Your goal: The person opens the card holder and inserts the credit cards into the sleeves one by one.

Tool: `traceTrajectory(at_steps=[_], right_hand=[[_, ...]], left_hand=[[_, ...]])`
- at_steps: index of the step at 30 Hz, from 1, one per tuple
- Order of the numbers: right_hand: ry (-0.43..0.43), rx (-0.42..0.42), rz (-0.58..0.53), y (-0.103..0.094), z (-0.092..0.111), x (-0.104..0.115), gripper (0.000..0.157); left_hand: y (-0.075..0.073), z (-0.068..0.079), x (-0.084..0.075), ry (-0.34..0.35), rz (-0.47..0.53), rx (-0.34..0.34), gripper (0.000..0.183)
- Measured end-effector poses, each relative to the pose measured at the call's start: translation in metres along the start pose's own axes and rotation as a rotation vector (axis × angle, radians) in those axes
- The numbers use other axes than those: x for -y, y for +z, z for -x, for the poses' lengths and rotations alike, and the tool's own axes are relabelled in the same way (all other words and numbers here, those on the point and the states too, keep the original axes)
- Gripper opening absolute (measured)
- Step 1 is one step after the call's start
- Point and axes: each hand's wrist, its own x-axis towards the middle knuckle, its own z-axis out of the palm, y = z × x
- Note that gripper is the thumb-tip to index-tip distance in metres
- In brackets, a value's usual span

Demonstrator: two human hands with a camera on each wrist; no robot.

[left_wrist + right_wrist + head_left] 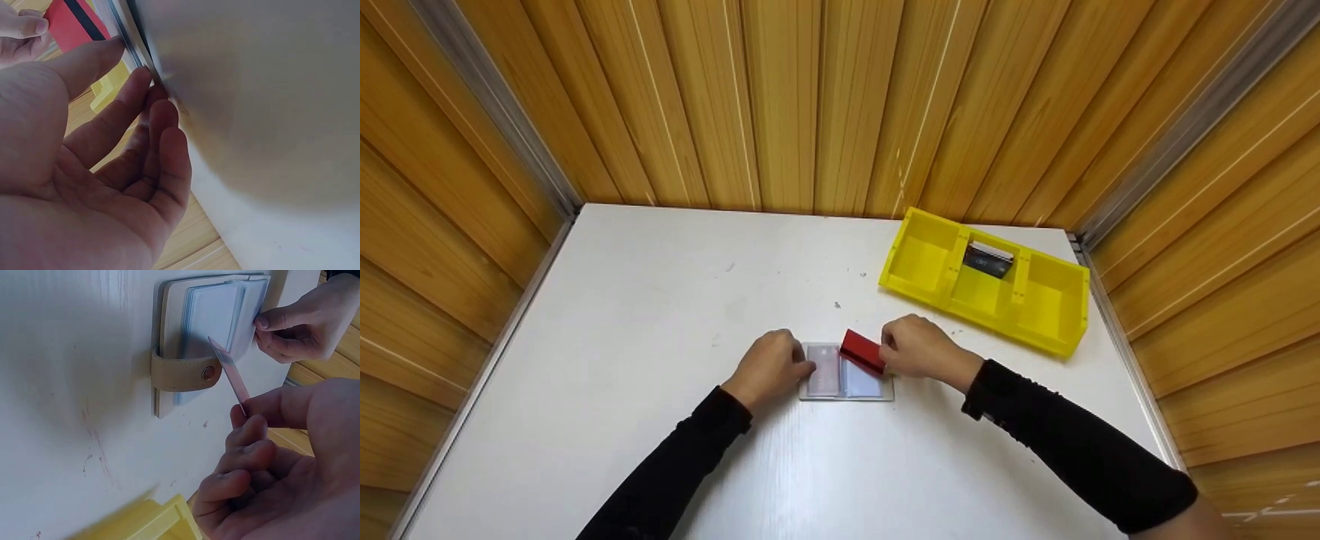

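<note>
An open card wallet (864, 386) with clear plastic sleeves lies on the white table. Its tan strap with a metal snap (183, 376) shows in the right wrist view. My left hand (771, 367) pinches the wallet's left edge between thumb and fingers; in the left wrist view that edge (132, 39) sits between them. In my right hand (919, 346), thumb and index finger pinch a red card (861, 351) with a black stripe by one end. The card is tilted over the wallet's right-hand sleeves, its far corner close to them. Whether that corner touches the plastic I cannot tell.
At the back right of the table (675, 300) stands a yellow tray (921, 259) with three compartments. Several dark cards (990, 261) lean in its middle compartment. Wood-patterned walls (780, 112) rise behind the table and on both sides.
</note>
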Motion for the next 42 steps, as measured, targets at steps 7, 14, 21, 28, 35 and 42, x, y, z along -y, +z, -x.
traceTrajectory(at_steps=[7, 14, 21, 28, 35, 42], right_hand=[[0.042, 0.007, -0.035, 0.003, 0.0, -0.002, 0.02], [0.093, 0.047, -0.066, 0.009, -0.001, -0.001, 0.021], [0.126, 0.088, -0.086, 0.009, -0.001, -0.001, 0.022], [0.16, 0.123, -0.104, 0.01, -0.002, 0.0, 0.022], [0.158, 0.12, -0.076, 0.012, -0.001, 0.003, 0.025], [0.187, 0.132, -0.075, 0.011, -0.003, 0.004, 0.027]], left_hand=[[-0.001, 0.0, 0.0, 0.002, 0.001, 0.007, 0.021], [0.0, 0.0, 0.0, 0.012, -0.003, 0.003, 0.021], [0.001, 0.0, 0.0, 0.021, -0.018, -0.011, 0.02], [0.001, 0.001, 0.0, 0.018, -0.03, -0.009, 0.02], [0.0, 0.001, -0.002, 0.02, -0.014, -0.001, 0.018], [0.0, 0.001, -0.002, 0.023, -0.019, -0.006, 0.018]])
